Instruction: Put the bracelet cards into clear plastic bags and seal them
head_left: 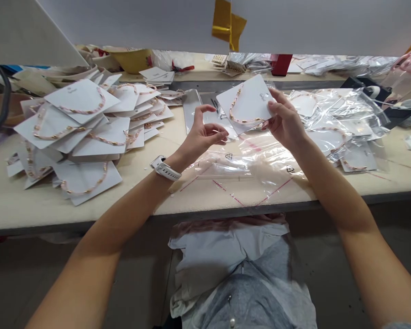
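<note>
**Q:** Right hand (284,121)?
**A:** Pinching a white card (251,98) carrying a beaded necklace (233,109) by its edge, raised above the surface (71,212).

**Q:** Left hand (200,135)?
**A:** Open, fingers (200,112) half-curled, just beside the card; white watch (166,168) on wrist.

**Q:** Surroundings?
**A:** Clear plastic bag (246,169) flat beneath the hands; heaped carded necklaces (78,132) left; bagged cards (332,114) right.

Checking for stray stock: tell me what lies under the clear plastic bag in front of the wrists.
The pale tabletop shows through the clear plastic bag, along with pink lines that may be on either surface. Creases and glare cover the rest, so small items beneath cannot be ruled out.
</note>
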Tool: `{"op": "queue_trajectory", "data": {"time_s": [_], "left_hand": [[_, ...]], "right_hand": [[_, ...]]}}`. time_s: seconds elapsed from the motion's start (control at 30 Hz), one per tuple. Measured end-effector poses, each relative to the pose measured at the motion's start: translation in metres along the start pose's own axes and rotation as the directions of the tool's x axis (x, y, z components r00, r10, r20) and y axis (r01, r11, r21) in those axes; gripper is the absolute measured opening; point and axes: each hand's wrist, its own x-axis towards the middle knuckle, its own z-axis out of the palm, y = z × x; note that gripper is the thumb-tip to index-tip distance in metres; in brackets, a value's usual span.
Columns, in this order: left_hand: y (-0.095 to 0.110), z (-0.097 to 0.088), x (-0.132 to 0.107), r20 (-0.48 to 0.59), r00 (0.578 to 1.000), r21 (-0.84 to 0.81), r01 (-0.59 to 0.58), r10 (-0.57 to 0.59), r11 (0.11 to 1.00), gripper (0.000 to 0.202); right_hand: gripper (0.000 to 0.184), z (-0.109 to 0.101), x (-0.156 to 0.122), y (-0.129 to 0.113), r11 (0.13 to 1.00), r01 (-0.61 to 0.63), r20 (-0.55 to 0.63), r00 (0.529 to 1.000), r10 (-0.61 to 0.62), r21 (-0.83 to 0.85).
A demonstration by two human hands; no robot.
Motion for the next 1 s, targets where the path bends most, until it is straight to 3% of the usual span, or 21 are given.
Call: {"op": "queue_trajectory", "data": {"time_s": [0.1, 0.2, 0.3, 0.4, 0.57, 0.87, 1.0], "left_hand": [[0.001, 0.000, -0.001, -0.012, 0.998, -0.003, -0.054, 0.054, 0.999, 0.055], [0.002, 0.000, -0.001, -0.009, 0.997, 0.036, -0.079, 0.079, 0.996, 0.028], [0.002, 0.000, -0.002, -0.008, 0.998, 0.097, -0.067, 0.068, 0.993, 0.011], [0.003, 0.000, -0.003, -0.022, 0.998, 0.137, -0.047, 0.050, 0.989, 0.020], [0.007, 0.002, -0.005, -0.011, 1.000, 0.180, -0.005, 0.007, 0.984, 0.031], [0.007, 0.008, -0.010, 0.172, 0.983, 0.200, -0.096, 0.061, 0.975, 0.034], [0.005, 0.007, -0.010, 0.182, 0.979, 0.136, -0.122, 0.096, 0.983, 0.034]], "right_hand": [[0.047, -0.003, 0.001, -0.004, 0.989, -0.088, 0.013, 0.996, 0.087, 0.115], [0.026, -0.005, -0.001, -0.010, 0.976, -0.127, 0.075, 0.990, 0.116, 0.178], [0.027, -0.006, -0.007, -0.016, 0.975, -0.138, 0.190, 0.976, 0.104, 0.173], [0.031, -0.005, -0.011, -0.017, 0.986, -0.072, 0.248, 0.968, 0.033, 0.152], [0.026, -0.007, -0.006, -0.012, 0.993, 0.119, 0.061, 0.991, -0.120, 0.029], [0.038, -0.008, -0.009, -0.017, 0.972, 0.145, 0.077, 0.988, -0.133, -0.185], [0.034, -0.015, -0.004, -0.016, 0.953, 0.171, 0.084, 0.984, -0.154, -0.250]]}}
